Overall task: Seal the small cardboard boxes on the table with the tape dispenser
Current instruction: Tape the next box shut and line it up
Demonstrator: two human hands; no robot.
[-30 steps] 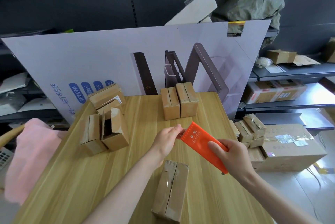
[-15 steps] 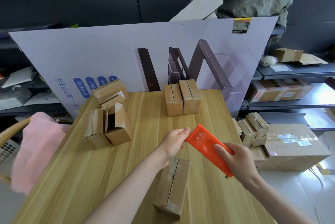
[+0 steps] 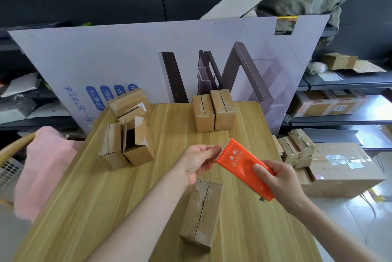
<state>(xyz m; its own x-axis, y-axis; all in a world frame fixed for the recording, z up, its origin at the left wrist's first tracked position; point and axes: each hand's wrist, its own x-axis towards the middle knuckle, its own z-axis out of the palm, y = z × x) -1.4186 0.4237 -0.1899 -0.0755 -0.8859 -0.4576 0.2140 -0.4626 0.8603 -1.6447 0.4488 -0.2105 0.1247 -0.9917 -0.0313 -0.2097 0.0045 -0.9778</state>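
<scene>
**Tape end being picked at the dispenser mouth; near box still waiting for its seal**

The orange tape dispenser (image 3: 244,166) is being held in the air above the tabletop (image 3: 84,208), just beyond the nearest small box (image 3: 201,213). Compared with a second ago, the dispenser and both hands are sitting a little lower and closer to that box, and the left hand (image 3: 197,163) is staying at the toothed front edge. Its fingers (image 3: 214,151) are pinching together at the serrated mouth, apparently working the tape end free; no strip is visible between them yet. The right hand (image 3: 277,179) is wrapping closed around the dispenser's rear, thumb on top.

Judgement: the pull-out has not yet begun, so the near box, whose seam is showing shiny old tape, is next to receive a strip.

Outward: a cluster of boxes at far left (image 3: 127,134), one with its flaps standing open; two closed boxes (image 3: 214,111) at the far edge.

Writing: the dispenser is carrying two white Chinese characters, with small Latin lettering beneath, too small to read. The lilac board (image 3: 106,60) behind is showing blue Chinese text, including "磁疗养生床".
</scene>
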